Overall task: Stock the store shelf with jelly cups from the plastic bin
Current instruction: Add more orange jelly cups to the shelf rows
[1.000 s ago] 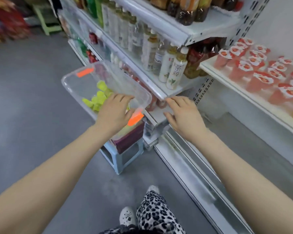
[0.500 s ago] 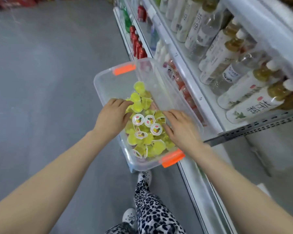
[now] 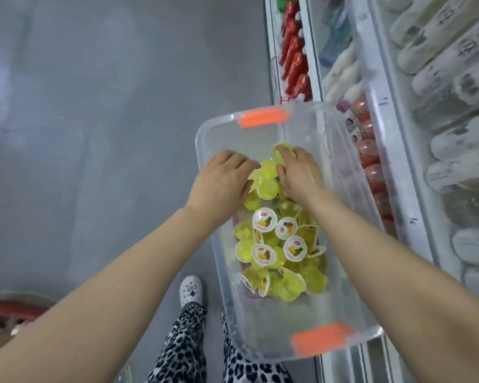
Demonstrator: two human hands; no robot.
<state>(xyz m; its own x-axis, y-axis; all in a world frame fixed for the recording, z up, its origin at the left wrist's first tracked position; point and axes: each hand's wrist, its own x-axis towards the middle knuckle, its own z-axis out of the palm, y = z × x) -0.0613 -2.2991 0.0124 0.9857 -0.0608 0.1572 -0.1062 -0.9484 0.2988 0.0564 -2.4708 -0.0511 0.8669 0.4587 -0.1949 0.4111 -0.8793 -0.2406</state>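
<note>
A clear plastic bin (image 3: pixel 205 142) with orange handles sits below me, beside the shelf unit. Several yellow jelly cups (image 3: pixel 288 250) lie piled in it, some showing white fruit-print lids. Both hands reach into the bin's far end. My left hand (image 3: pixel 221 181) curls its fingers and thumb around yellow cups at the pile's far edge. My right hand (image 3: pixel 299 172) curls over another yellow cup (image 3: pixel 281 150), with its thumb against a neighbouring one. What lies under each palm is hidden.
The store shelves (image 3: pixel 398 150) run along the right side and are packed with pale bottles (image 3: pixel 454 78) and red bottles (image 3: pixel 293 59). Grey floor (image 3: pixel 94 134) spreads to the left. My white shoe (image 3: pixel 190 291) and leopard-print trousers stand near the bin.
My view swung from the shelves down onto the bin. Both hands went from the bin's near edge and the shelf into its far end and closed on yellow cups.
</note>
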